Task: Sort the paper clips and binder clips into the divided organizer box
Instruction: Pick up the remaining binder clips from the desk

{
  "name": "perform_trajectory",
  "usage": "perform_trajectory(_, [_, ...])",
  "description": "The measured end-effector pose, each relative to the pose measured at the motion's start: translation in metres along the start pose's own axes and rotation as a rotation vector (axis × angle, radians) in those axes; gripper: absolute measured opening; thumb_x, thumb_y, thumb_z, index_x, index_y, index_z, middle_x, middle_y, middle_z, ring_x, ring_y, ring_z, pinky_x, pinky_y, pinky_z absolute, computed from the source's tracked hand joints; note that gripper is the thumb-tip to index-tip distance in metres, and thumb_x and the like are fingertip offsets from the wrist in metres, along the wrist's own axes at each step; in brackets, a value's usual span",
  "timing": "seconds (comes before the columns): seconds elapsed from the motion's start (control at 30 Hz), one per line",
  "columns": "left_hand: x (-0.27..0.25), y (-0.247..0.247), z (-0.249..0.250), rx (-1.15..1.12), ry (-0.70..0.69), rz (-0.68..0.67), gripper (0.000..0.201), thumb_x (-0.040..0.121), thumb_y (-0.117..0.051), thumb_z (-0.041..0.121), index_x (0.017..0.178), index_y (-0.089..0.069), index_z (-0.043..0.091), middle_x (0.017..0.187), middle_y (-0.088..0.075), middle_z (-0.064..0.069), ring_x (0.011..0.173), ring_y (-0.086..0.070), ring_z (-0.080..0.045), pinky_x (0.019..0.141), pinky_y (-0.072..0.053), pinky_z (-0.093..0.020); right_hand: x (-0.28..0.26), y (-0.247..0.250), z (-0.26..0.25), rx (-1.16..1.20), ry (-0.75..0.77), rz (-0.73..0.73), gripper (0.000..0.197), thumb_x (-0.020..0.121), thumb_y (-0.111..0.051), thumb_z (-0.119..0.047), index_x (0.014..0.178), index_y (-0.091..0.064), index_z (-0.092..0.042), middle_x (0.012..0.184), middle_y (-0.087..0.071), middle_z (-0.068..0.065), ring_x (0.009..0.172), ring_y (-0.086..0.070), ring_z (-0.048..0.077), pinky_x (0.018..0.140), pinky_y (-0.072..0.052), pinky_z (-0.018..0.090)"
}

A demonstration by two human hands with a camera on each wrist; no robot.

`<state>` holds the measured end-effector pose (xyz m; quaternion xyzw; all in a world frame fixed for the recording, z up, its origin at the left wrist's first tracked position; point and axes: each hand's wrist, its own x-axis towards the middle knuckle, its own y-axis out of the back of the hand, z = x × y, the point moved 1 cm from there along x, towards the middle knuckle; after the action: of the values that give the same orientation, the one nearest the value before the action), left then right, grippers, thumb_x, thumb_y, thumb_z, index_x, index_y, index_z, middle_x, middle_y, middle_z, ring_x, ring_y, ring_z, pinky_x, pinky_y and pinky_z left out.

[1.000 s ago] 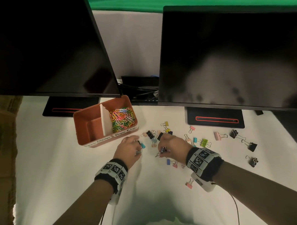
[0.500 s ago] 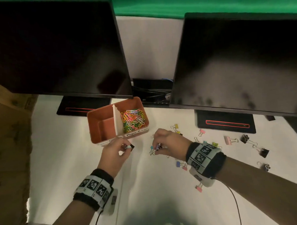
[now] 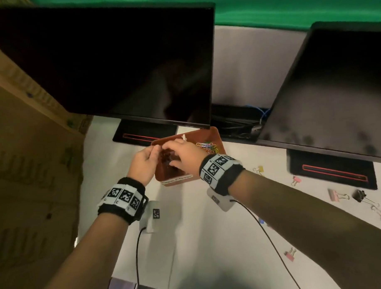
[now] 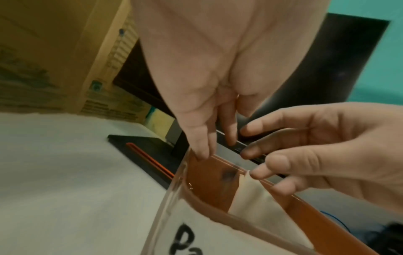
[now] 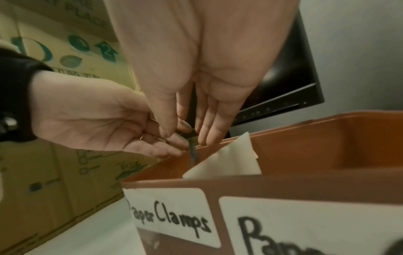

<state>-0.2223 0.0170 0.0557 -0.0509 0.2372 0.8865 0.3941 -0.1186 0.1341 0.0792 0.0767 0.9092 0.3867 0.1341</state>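
Note:
The orange organizer box stands under the left monitor, split by a white divider. Its right compartment holds coloured paper clips. Both hands hover over the left one, labelled "Paper Clamps". My left hand and right hand have straight, downward-pointing fingers and hold nothing. Dark blurred binder clips fall between them; one streak drops past the divider. Loose binder clips remain on the table at the right: yellow, pink, black.
Two dark monitors hang over the back of the white table, the left monitor just above the box. Their black stands sit behind the clips. A cardboard box walls off the left side. Wrist cables trail toward me.
Both hands left the clip pile and moved left to the box. They held small binder clips earlier; now the fingers have opened and the clips are falling. The head view swung left.

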Motion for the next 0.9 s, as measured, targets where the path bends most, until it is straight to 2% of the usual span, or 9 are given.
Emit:
perform_trajectory(0.07, [-0.004, -0.002, 0.003, 0.068, -0.072, 0.029, 0.024, 0.096, -0.042, 0.036, 0.100, -0.064, 0.028, 0.102, -0.068, 0.000, 0.101, -0.063, -0.017, 0.093, -0.050, -0.039, -0.016, 0.006, 0.009, 0.021, -0.004, 0.065, 0.039, 0.088, -0.057, -0.020, 0.125, -0.046, -0.026, 0.125, -0.052, -0.001, 0.108, -0.054, 0.015, 0.094, -0.049, 0.034])
perform_trajectory(0.17, [-0.022, -0.021, 0.019, 0.054, -0.203, 0.001, 0.019, 0.094, -0.046, 0.033, 0.099, -0.063, 0.029, 0.099, -0.067, 0.006, 0.094, -0.064, -0.013, 0.085, -0.054, -0.037, -0.059, 0.016, 0.043, 0.008, -0.053, 0.152, 0.030, 0.086, -0.060, -0.030, 0.115, -0.051, -0.029, 0.116, -0.054, -0.008, 0.101, -0.051, 0.007, 0.089, -0.048, 0.027])
perform_trajectory(0.27, [-0.040, -0.056, 0.031, 0.184, -0.358, -0.163, 0.012, 0.091, -0.055, 0.022, 0.097, -0.062, 0.028, 0.098, -0.062, 0.012, 0.090, -0.061, -0.004, 0.078, -0.052, -0.022, -0.110, 0.021, 0.093, -0.043, -0.210, 0.132, 0.041, 0.081, -0.065, -0.040, 0.118, -0.049, -0.031, 0.116, -0.052, -0.009, 0.103, -0.047, 0.004, 0.092, -0.046, 0.027])
perform_trajectory(0.37, [-0.052, -0.100, 0.029, 0.366, -0.429, -0.396, 0.024, 0.088, -0.059, 0.022, 0.107, -0.056, 0.035, 0.106, -0.053, 0.017, 0.092, -0.054, 0.002, 0.076, -0.046, -0.013, -0.150, 0.019, 0.139, -0.121, -0.411, 0.071, 0.071, 0.071, -0.071, -0.051, 0.130, -0.037, -0.033, 0.128, -0.045, -0.004, 0.117, -0.043, 0.015, 0.098, -0.039, 0.030])
perform_trajectory(0.5, [-0.055, -0.155, 0.003, 0.662, -0.337, -0.577, 0.051, 0.084, -0.061, 0.029, 0.130, -0.040, 0.030, 0.134, -0.038, 0.005, 0.119, -0.042, -0.014, 0.100, -0.042, -0.032, -0.168, 0.016, 0.174, -0.184, -0.587, 0.035, 0.094, 0.062, -0.072, -0.060, 0.137, -0.023, -0.034, 0.142, -0.034, 0.002, 0.127, -0.039, 0.025, 0.103, -0.041, 0.044])
perform_trajectory(0.57, [-0.054, -0.172, -0.009, 0.761, -0.227, -0.553, 0.056, 0.084, -0.060, 0.028, 0.135, -0.036, 0.027, 0.137, -0.034, 0.001, 0.123, -0.038, -0.020, 0.103, -0.041, -0.037, -0.165, 0.012, 0.183, -0.193, -0.615, 0.012, 0.099, 0.060, -0.071, -0.064, 0.139, -0.019, -0.034, 0.145, -0.031, 0.004, 0.130, -0.037, 0.028, 0.103, -0.041, 0.048])
perform_trajectory(0.67, [-0.049, -0.184, -0.024, 0.771, -0.173, -0.467, 0.044, 0.087, -0.057, 0.019, 0.129, -0.045, 0.018, 0.129, -0.039, -0.003, 0.118, -0.042, -0.022, 0.104, -0.040, -0.033, -0.158, 0.006, 0.187, -0.160, -0.587, -0.015, 0.100, 0.061, -0.071, -0.062, 0.141, -0.020, -0.034, 0.146, -0.028, 0.006, 0.132, -0.033, 0.030, 0.106, -0.036, 0.046])
perform_trajectory(0.77, [-0.046, -0.189, -0.031, 0.713, -0.190, -0.418, 0.025, 0.087, -0.054, 0.007, 0.111, -0.059, 0.010, 0.115, -0.050, -0.007, 0.104, -0.053, -0.024, 0.098, -0.043, -0.029, -0.150, 0.000, 0.186, -0.170, -0.540, -0.044, 0.088, 0.065, -0.072, -0.057, 0.139, -0.029, -0.036, 0.147, -0.026, 0.006, 0.132, -0.029, 0.029, 0.108, -0.034, 0.046])
perform_trajectory(0.9, [-0.045, -0.186, -0.035, 0.660, -0.133, -0.415, 0.014, 0.083, -0.059, 0.007, 0.096, -0.063, 0.011, 0.099, -0.053, -0.004, 0.089, -0.057, -0.021, 0.090, -0.048, -0.031, -0.147, -0.008, 0.184, -0.136, -0.466, -0.031, 0.052, 0.077, -0.069, -0.038, 0.125, -0.050, -0.032, 0.134, -0.035, 0.003, 0.120, -0.035, 0.025, 0.101, -0.039, 0.039])
